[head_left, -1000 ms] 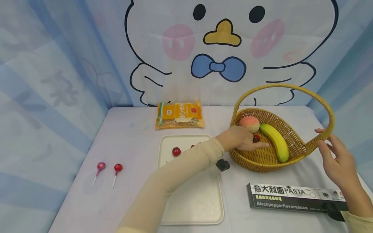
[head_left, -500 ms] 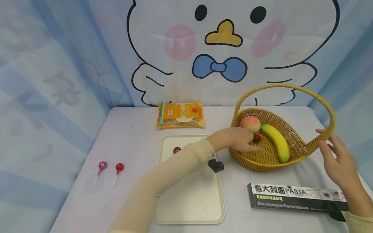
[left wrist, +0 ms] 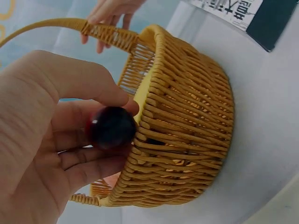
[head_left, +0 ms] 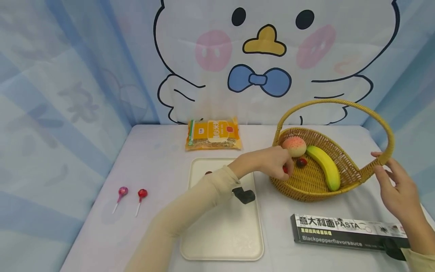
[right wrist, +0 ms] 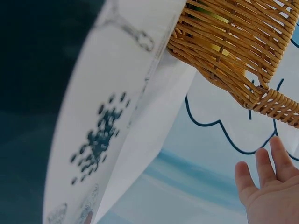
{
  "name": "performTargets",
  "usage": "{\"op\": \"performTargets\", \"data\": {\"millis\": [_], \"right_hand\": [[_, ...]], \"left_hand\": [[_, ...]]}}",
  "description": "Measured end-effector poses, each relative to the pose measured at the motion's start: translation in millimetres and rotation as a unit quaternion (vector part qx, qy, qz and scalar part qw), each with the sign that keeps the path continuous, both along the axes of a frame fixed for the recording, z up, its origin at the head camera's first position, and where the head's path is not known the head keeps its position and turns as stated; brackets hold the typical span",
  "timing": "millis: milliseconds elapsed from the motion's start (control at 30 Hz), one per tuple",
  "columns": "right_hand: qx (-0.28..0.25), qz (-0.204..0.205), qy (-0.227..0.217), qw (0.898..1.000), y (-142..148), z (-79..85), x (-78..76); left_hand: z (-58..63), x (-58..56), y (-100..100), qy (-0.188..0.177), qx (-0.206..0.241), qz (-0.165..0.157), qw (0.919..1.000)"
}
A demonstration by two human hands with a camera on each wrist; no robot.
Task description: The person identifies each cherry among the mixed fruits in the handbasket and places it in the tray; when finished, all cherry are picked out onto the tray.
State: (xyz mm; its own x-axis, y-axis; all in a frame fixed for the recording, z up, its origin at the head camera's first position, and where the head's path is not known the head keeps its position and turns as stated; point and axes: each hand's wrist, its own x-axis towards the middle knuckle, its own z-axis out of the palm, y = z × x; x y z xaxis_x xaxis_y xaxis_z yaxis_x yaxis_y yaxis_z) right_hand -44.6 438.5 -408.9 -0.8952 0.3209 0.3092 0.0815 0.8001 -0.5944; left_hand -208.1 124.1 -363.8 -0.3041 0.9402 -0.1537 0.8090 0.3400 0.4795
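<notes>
In the head view my left hand (head_left: 276, 163) is over the left rim of the yellow wicker basket (head_left: 343, 166). The left wrist view shows a dark red cherry (left wrist: 112, 127) pinched between its thumb and fingers, close against the woven rim. Inside the basket lie a peach (head_left: 294, 146), a banana (head_left: 324, 168) and another cherry (head_left: 301, 162). My right hand (head_left: 399, 189) holds the lower right end of the arched handle, thumb on one side and fingers behind. In the right wrist view those fingers (right wrist: 266, 175) look fairly straight.
A cream tray (head_left: 222, 241) sits left of the basket, one cherry (head_left: 208, 172) on it mostly hidden by my left sleeve. Two lollipops (head_left: 123, 191) (head_left: 142, 193) lie further left. A grain packet (head_left: 214, 134) is at the back, a pasta box (head_left: 350, 232) in front of the basket.
My left hand has drawn leftward from the basket's middle to its left rim, its fingers closing, and a cherry now shows in them. The right hand stays at the handle.
</notes>
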Motion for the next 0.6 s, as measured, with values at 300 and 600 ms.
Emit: {"op": "performTargets", "data": {"millis": [300, 600], "right_hand": [[0.0, 0.0, -0.003, 1.0, 2.1, -0.5, 0.0], [0.0, 0.002, 0.002, 1.0, 2.0, -1.5, 1.1]], "left_hand": [[-4.5, 5.9, -1.4, 0.013, -0.005, -0.003, 0.9999], [-4.5, 8.5, -4.5, 0.016, 0.011, -0.007, 0.9998]]}}
